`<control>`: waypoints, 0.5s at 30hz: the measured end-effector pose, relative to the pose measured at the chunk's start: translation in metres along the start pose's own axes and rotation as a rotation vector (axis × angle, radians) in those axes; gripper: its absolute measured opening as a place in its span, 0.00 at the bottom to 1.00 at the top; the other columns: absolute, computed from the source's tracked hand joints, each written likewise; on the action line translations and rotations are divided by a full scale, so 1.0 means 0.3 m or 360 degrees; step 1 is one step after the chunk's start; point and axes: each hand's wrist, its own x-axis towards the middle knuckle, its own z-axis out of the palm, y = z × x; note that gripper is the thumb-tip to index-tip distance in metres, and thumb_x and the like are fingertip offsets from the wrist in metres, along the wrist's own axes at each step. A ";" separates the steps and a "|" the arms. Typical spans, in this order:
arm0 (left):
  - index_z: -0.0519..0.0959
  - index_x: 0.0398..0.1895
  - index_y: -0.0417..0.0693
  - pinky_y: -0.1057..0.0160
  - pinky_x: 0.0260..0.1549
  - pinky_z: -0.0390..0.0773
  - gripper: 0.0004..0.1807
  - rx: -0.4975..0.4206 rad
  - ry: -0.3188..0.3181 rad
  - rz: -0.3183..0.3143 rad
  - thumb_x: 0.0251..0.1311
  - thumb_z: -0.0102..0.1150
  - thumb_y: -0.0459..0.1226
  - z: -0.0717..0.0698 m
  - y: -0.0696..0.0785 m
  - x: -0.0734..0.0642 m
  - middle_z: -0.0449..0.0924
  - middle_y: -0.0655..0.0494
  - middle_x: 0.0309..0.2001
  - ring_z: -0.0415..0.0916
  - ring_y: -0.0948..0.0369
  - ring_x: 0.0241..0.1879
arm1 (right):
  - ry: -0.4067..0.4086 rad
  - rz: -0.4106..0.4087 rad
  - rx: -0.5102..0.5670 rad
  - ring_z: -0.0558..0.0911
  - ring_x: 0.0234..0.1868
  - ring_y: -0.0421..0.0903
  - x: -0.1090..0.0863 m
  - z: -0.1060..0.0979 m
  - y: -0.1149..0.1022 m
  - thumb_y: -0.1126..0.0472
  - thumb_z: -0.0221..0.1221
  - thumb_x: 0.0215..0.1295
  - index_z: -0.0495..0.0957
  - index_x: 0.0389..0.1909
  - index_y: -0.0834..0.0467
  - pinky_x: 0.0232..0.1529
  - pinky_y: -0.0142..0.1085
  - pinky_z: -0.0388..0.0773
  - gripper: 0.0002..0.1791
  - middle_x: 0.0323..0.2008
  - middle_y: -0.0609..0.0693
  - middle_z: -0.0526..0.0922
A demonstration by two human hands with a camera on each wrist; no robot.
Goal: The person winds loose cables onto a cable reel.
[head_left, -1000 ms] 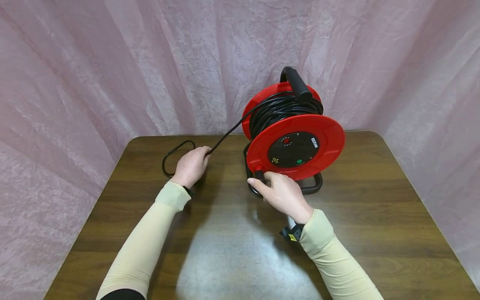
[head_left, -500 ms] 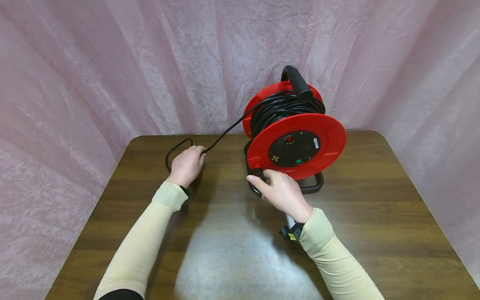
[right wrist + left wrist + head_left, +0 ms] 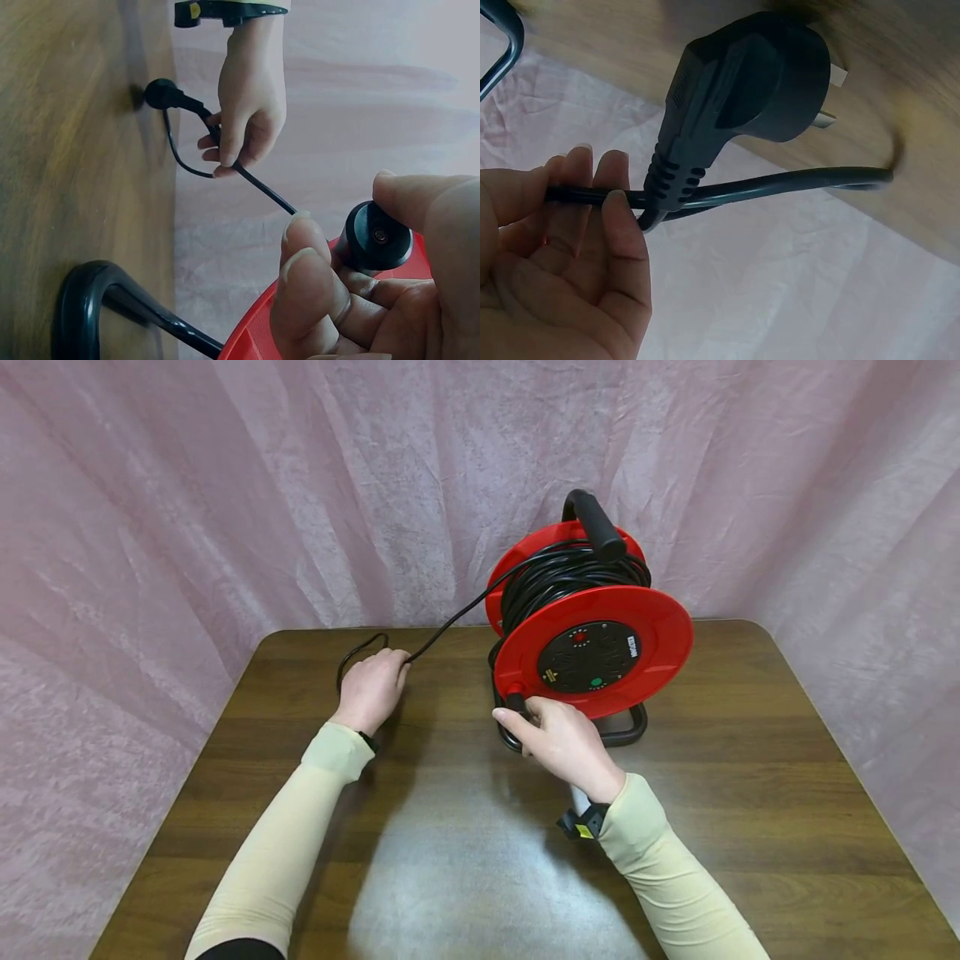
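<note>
A red cable reel [image 3: 656,639] wound with black cable [image 3: 555,581] stands on the table, its socket panel facing me. My right hand [image 3: 562,739] holds the black crank knob [image 3: 375,238] at the lower left of the reel's front flange, between thumb and fingers. To the left, my left hand [image 3: 372,689] pinches the loose cable, which runs taut up to the top of the reel. In the left wrist view a black plug [image 3: 757,82] with metal prongs hangs beside the left fingers, and a cable loop [image 3: 802,180] extends past it.
The reel rests on a black tubular stand [image 3: 626,735] and has a black carry handle [image 3: 596,527] on top. A wooden table [image 3: 750,777] lies beneath, with a pink curtain [image 3: 420,485] behind its far edge.
My left hand has moved slightly left and away from me with the cable. The right hand stays on the knob, and the reel has shifted only slightly in view.
</note>
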 end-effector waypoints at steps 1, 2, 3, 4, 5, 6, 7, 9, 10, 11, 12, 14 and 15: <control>0.83 0.53 0.41 0.43 0.40 0.80 0.13 0.0005 0.0010 0.0006 0.75 0.56 0.38 0.000 0.000 0.000 0.84 0.43 0.43 0.82 0.43 0.43 | -0.0003 0.0004 0.0005 0.78 0.19 0.46 0.000 0.000 0.000 0.28 0.53 0.69 0.74 0.26 0.51 0.22 0.43 0.70 0.30 0.16 0.41 0.80; 0.83 0.53 0.40 0.42 0.40 0.79 0.12 0.0009 0.0022 0.0012 0.75 0.56 0.38 -0.001 -0.001 -0.001 0.84 0.43 0.43 0.82 0.43 0.43 | -0.0004 0.0007 0.0008 0.78 0.19 0.46 -0.001 0.000 -0.001 0.28 0.53 0.69 0.74 0.26 0.51 0.22 0.43 0.70 0.30 0.16 0.42 0.80; 0.83 0.53 0.41 0.42 0.40 0.79 0.12 0.0014 0.0033 0.0014 0.75 0.57 0.37 -0.001 -0.002 -0.001 0.84 0.43 0.42 0.83 0.43 0.42 | -0.0004 0.0009 0.0008 0.78 0.19 0.46 -0.001 0.000 -0.002 0.28 0.53 0.69 0.74 0.26 0.51 0.22 0.43 0.70 0.30 0.16 0.42 0.80; 0.83 0.53 0.41 0.42 0.40 0.79 0.12 0.0020 0.0045 0.0017 0.74 0.57 0.37 -0.002 -0.002 -0.002 0.84 0.43 0.42 0.83 0.43 0.42 | -0.0005 0.0010 0.0008 0.78 0.19 0.46 -0.002 0.000 -0.003 0.28 0.53 0.69 0.74 0.26 0.51 0.22 0.43 0.70 0.30 0.16 0.42 0.80; 0.83 0.52 0.41 0.42 0.40 0.78 0.12 0.0024 0.0058 0.0023 0.74 0.57 0.37 -0.003 -0.003 -0.003 0.84 0.43 0.42 0.83 0.43 0.42 | -0.0003 0.0010 0.0008 0.78 0.19 0.46 -0.002 0.001 -0.003 0.27 0.53 0.69 0.74 0.26 0.51 0.22 0.43 0.70 0.30 0.16 0.42 0.81; 0.83 0.52 0.41 0.42 0.41 0.78 0.12 0.0027 0.0071 0.0027 0.74 0.58 0.37 -0.003 -0.005 -0.004 0.84 0.43 0.41 0.83 0.43 0.42 | -0.0001 0.0010 0.0006 0.78 0.19 0.46 -0.002 0.001 -0.004 0.27 0.53 0.69 0.74 0.26 0.51 0.22 0.43 0.70 0.30 0.16 0.42 0.80; 0.83 0.52 0.41 0.42 0.41 0.78 0.11 0.0027 0.0085 0.0034 0.74 0.58 0.37 -0.003 -0.006 -0.005 0.85 0.43 0.41 0.83 0.42 0.42 | 0.0002 0.0008 0.0006 0.78 0.19 0.46 -0.002 0.001 -0.004 0.27 0.53 0.69 0.74 0.26 0.51 0.22 0.43 0.70 0.30 0.16 0.42 0.81; 0.83 0.51 0.41 0.42 0.42 0.77 0.11 0.0023 0.0100 0.0042 0.74 0.58 0.37 -0.004 -0.009 -0.007 0.85 0.43 0.41 0.83 0.42 0.42 | 0.0009 0.0001 0.0007 0.78 0.19 0.46 -0.002 0.003 -0.006 0.28 0.53 0.69 0.74 0.26 0.51 0.22 0.43 0.70 0.30 0.16 0.42 0.80; 0.83 0.51 0.41 0.42 0.43 0.77 0.11 0.0019 0.0102 0.0047 0.74 0.57 0.37 -0.005 -0.010 -0.007 0.85 0.43 0.41 0.83 0.43 0.43 | 0.0013 -0.0003 0.0009 0.78 0.19 0.46 -0.002 0.003 -0.007 0.28 0.53 0.69 0.74 0.25 0.51 0.22 0.43 0.70 0.30 0.16 0.42 0.80; 0.83 0.51 0.41 0.42 0.43 0.77 0.11 0.0012 0.0102 0.0049 0.74 0.57 0.37 -0.007 -0.010 -0.007 0.85 0.43 0.41 0.83 0.43 0.43 | 0.0016 -0.0006 0.0013 0.78 0.19 0.46 -0.002 0.003 -0.008 0.28 0.53 0.69 0.74 0.26 0.51 0.22 0.43 0.70 0.30 0.16 0.41 0.80; 0.83 0.52 0.40 0.42 0.44 0.77 0.11 0.0005 0.0098 0.0048 0.74 0.57 0.37 -0.008 -0.010 -0.007 0.85 0.43 0.41 0.83 0.43 0.43 | 0.0019 -0.0009 0.0018 0.78 0.19 0.46 -0.002 0.003 -0.010 0.28 0.53 0.69 0.74 0.26 0.50 0.22 0.43 0.70 0.30 0.16 0.41 0.80; 0.83 0.52 0.40 0.43 0.45 0.78 0.11 -0.0008 0.0087 0.0044 0.75 0.56 0.37 -0.011 -0.006 -0.006 0.85 0.43 0.42 0.83 0.43 0.44 | 0.0023 -0.0013 0.0029 0.78 0.19 0.46 -0.002 0.002 -0.013 0.28 0.53 0.69 0.75 0.26 0.50 0.22 0.43 0.70 0.30 0.16 0.41 0.80; 0.83 0.52 0.41 0.43 0.45 0.78 0.12 -0.0012 0.0082 0.0042 0.75 0.56 0.37 -0.013 -0.003 -0.005 0.85 0.43 0.43 0.83 0.44 0.44 | 0.0025 -0.0013 0.0035 0.78 0.19 0.46 -0.003 0.002 -0.014 0.28 0.53 0.69 0.75 0.25 0.50 0.22 0.43 0.70 0.30 0.16 0.41 0.80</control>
